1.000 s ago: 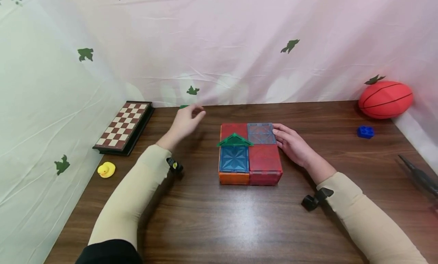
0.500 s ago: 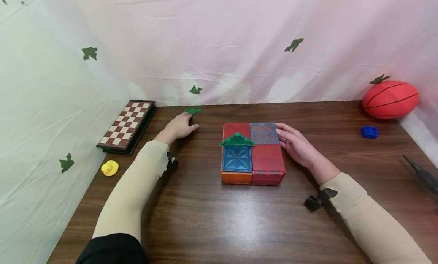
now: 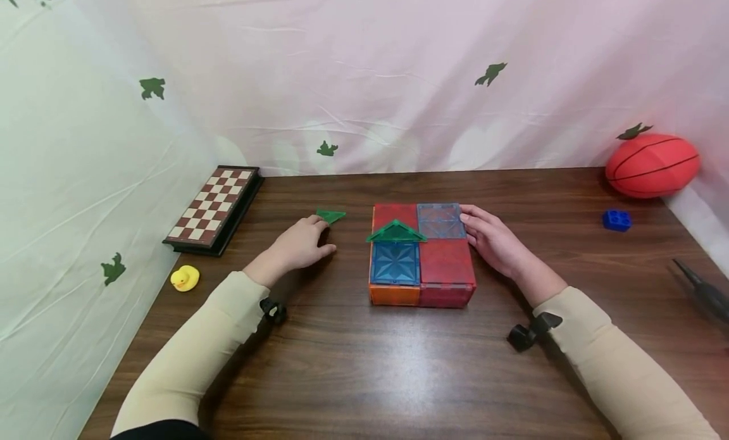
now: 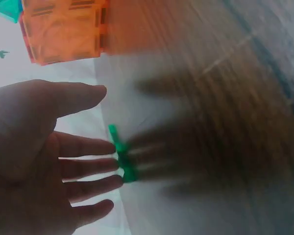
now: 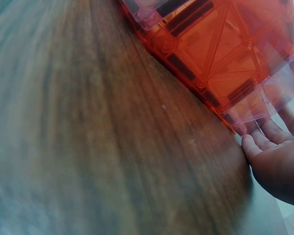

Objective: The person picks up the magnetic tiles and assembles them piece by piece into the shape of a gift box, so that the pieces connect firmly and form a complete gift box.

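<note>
A low box of magnetic tiles (image 3: 421, 256) in red, blue and orange stands mid-table, with a green triangular tile (image 3: 396, 232) propped upright on its top. My right hand (image 3: 491, 238) rests with straight fingers against the box's right side, which shows as an orange-red wall (image 5: 220, 54) in the right wrist view. My left hand (image 3: 302, 245) lies flat on the table left of the box, fingers straight, its fingertips (image 4: 118, 161) touching a small green triangle tile (image 3: 331, 216) that lies flat on the wood (image 4: 123, 156).
A folded chessboard (image 3: 213, 207) lies at the back left with a yellow rubber duck (image 3: 185, 278) in front of it. At the far right sit a red ball (image 3: 652, 164), a blue brick (image 3: 617, 220) and a dark tool (image 3: 703, 294). Cloth walls close the back and sides.
My left hand reached to the back of the table and has drawn the small green triangle toward the box. The right hand stayed on the box.
</note>
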Action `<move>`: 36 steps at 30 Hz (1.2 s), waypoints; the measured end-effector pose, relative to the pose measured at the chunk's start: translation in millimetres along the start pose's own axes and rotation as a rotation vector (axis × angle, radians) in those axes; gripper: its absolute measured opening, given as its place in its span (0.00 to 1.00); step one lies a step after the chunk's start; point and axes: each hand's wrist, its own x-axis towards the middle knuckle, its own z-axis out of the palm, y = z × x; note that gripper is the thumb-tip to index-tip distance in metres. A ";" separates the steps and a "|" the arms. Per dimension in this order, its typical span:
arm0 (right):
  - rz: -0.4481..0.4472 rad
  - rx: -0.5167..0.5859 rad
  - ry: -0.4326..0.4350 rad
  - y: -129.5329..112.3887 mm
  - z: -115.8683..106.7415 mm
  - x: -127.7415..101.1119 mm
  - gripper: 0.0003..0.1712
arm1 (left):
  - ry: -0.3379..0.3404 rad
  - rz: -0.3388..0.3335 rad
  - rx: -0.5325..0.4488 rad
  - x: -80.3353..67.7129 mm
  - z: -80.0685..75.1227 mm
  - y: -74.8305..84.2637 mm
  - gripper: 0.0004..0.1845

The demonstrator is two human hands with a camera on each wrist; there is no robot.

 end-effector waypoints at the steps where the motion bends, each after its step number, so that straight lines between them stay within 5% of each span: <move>1: 0.002 -0.001 0.002 -0.3 0.2 0.1 0.23 | 0.019 -0.003 -0.002 0.4 -1.4 -0.9 0.33; 6: 0.015 -0.013 0.020 -1.0 0.9 1.1 0.24 | 0.103 -0.069 -0.050 13.3 -8.2 -14.6 0.31; 17: 0.008 -0.009 0.016 -2.4 3.1 2.5 0.23 | 0.063 -0.080 -0.223 33.1 -9.6 -44.1 0.29; 30: 0.012 -0.013 0.021 -2.1 2.6 0.0 0.27 | 0.206 -0.202 -0.456 30.3 -10.6 -25.1 0.15; 36: 0.011 -0.019 0.024 -1.5 1.4 -1.5 0.26 | 0.297 -0.133 -0.572 30.5 -31.9 1.5 0.10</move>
